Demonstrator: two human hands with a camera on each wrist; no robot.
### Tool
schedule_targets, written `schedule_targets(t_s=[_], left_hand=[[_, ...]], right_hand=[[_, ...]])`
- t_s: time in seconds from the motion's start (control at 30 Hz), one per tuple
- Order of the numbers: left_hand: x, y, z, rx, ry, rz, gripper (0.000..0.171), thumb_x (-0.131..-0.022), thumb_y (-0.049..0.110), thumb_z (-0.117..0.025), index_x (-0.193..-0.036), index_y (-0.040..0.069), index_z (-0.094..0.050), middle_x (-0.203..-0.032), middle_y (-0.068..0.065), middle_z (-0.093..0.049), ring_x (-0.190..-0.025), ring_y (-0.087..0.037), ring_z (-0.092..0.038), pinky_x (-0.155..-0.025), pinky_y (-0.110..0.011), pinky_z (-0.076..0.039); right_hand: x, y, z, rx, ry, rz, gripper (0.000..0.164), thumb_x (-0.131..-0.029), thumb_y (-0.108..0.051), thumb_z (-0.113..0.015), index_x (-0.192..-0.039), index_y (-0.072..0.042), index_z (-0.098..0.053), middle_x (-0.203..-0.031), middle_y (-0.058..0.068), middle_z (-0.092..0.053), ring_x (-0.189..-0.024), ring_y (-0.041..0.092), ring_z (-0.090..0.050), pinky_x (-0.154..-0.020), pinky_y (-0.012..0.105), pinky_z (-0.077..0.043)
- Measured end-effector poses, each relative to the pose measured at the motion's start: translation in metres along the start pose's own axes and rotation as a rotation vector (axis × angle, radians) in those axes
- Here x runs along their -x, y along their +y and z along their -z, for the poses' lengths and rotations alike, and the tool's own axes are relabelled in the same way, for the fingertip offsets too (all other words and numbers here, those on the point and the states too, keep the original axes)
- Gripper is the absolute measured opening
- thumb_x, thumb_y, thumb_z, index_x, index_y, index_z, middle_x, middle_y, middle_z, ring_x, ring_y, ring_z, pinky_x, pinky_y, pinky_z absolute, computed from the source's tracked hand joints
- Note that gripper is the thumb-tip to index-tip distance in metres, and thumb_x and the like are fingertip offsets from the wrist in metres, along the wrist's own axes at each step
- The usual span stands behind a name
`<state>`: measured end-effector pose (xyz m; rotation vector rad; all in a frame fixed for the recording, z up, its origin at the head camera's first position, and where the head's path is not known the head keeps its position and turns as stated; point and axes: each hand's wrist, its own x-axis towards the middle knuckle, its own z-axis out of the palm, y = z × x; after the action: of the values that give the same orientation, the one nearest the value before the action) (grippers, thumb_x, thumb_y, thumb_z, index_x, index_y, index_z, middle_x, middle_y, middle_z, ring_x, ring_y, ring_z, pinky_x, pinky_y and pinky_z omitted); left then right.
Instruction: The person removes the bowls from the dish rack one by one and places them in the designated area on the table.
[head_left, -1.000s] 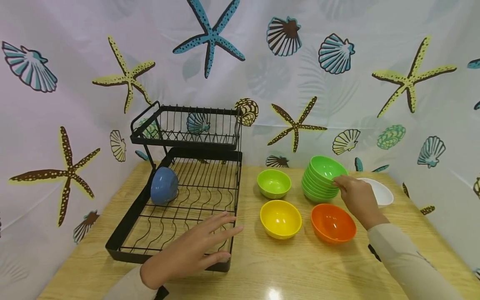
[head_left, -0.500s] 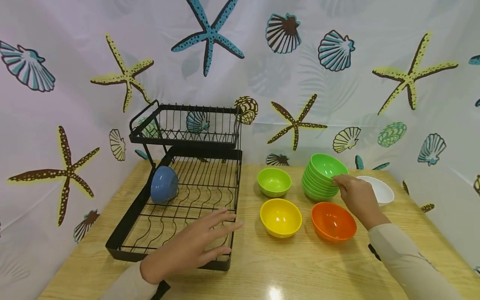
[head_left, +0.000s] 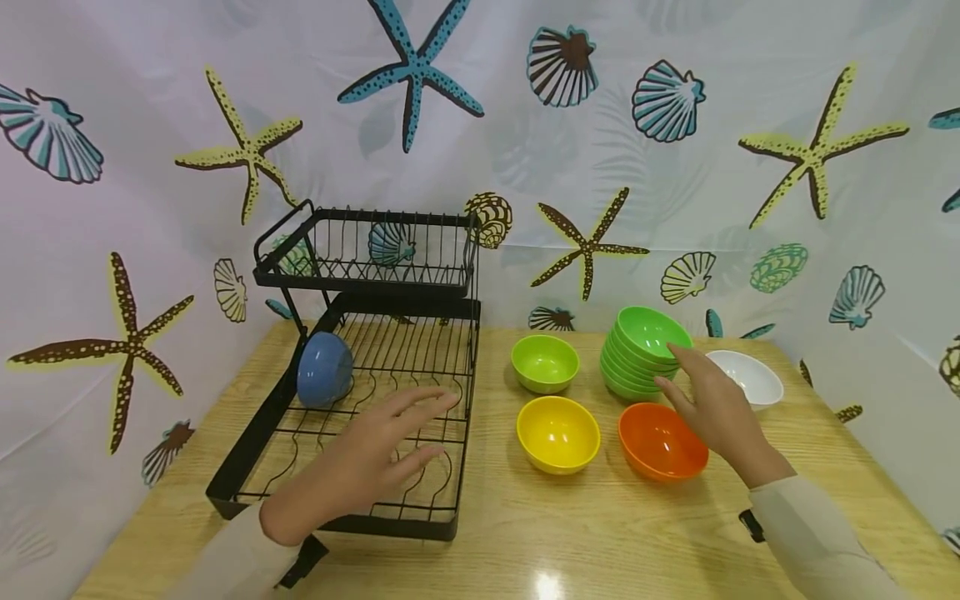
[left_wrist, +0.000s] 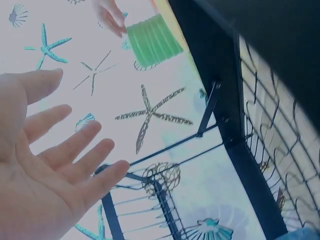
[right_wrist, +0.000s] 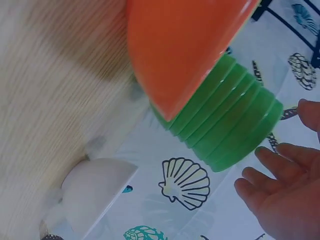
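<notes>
Beside a leaning stack of several nested green bowls (head_left: 628, 373), my right hand (head_left: 712, 404) hovers with fingers spread and thumb apart. In the right wrist view its loosely bent fingertips (right_wrist: 267, 156) lie close to the top bowl's rim; I cannot tell whether they touch. An orange bowl (head_left: 654, 454) sits just in front of the stack, and a white bowl (head_left: 756, 379) lies behind the hand. Over the front of a black wire dish rack (head_left: 382, 525), my left hand (head_left: 352, 462) floats with its fingers apart, holding nothing. A blue bowl (head_left: 324, 371) stands on its side at the rack's left.
A yellow bowl (head_left: 558, 437) and a lime green bowl (head_left: 545, 364) stand upright between rack and stack. The rack's upper tier (head_left: 367, 287) rises at the back. A patterned curtain (head_left: 450, 167) encloses the wooden table (head_left: 585, 550) behind and at both sides.
My right hand has let go of the top green bowl's rim, its thumb and fingers spreading apart. The left hand has moved slightly left and up. The bowls stay in place.
</notes>
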<state>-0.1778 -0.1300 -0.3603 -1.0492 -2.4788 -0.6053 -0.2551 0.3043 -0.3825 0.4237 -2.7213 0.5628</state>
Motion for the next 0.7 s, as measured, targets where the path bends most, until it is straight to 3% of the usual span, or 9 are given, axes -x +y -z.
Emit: schedule_targets(t_s=[0.13, 0.23, 0.5, 0.7], left_hand=[[-0.004, -0.009, 0.01, -0.009, 0.096, 0.036, 0.06, -0.087, 0.019, -0.072, -0.142, 0.015, -0.048, -0.138, -0.009, -0.05, -0.121, -0.027, -0.054, -0.088, -0.04, -0.054], [-0.008, -0.019, 0.016, 0.017, 0.136, 0.096, 0.057, -0.087, 0.016, -0.072, -0.139, 0.011, -0.05, -0.135, -0.013, -0.052, -0.121, -0.031, -0.054, -0.091, -0.046, -0.052], [-0.02, -0.053, 0.028, 0.19, 0.066, 0.387, 0.058, -0.093, 0.02, -0.065, -0.145, 0.01, -0.042, -0.147, -0.021, -0.037, -0.135, -0.043, -0.033, -0.101, -0.064, -0.036], [-0.016, -0.084, 0.038, 0.228, 0.072, 0.509, 0.057, -0.096, 0.024, -0.06, -0.147, 0.007, -0.039, -0.15, -0.024, -0.03, -0.138, -0.046, -0.025, -0.104, -0.067, -0.028]], right_hand=[[0.014, -0.006, 0.003, -0.043, 0.02, 0.018, 0.063, -0.098, -0.03, -0.056, -0.145, 0.004, -0.033, -0.141, 0.034, -0.039, -0.126, 0.053, -0.037, -0.098, 0.069, -0.033], [0.025, -0.01, 0.004, -0.06, 0.042, 0.042, 0.062, -0.098, -0.031, -0.056, -0.145, 0.002, -0.035, -0.141, 0.032, -0.04, -0.126, 0.052, -0.038, -0.097, 0.068, -0.034], [0.05, -0.021, 0.009, -0.111, 0.045, 0.078, 0.06, -0.095, -0.026, -0.061, -0.144, 0.001, -0.038, -0.142, 0.027, -0.043, -0.127, 0.05, -0.039, -0.096, 0.067, -0.035], [0.06, -0.028, 0.003, -0.134, 0.004, 0.103, 0.062, -0.095, -0.026, -0.062, -0.148, -0.006, -0.035, -0.148, 0.022, -0.036, -0.133, 0.048, -0.032, -0.098, 0.068, -0.033]])
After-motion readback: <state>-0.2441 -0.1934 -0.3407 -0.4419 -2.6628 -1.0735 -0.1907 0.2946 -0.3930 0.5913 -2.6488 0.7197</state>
